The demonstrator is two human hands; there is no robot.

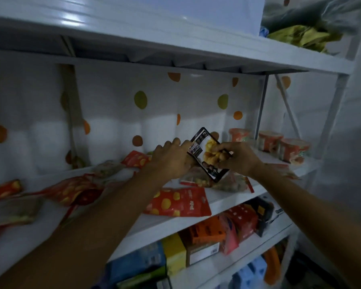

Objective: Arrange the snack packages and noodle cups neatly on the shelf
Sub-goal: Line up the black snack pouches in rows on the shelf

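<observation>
Red yellow-dotted foil snack bags lay strewn on the white shelf.
The left hand curled its fingers round a black-bordered glossy snack packet, tilted above the shelf's middle; the right hand pinched its right side with its fingers; orange noodle cups stood at the right end.
</observation>
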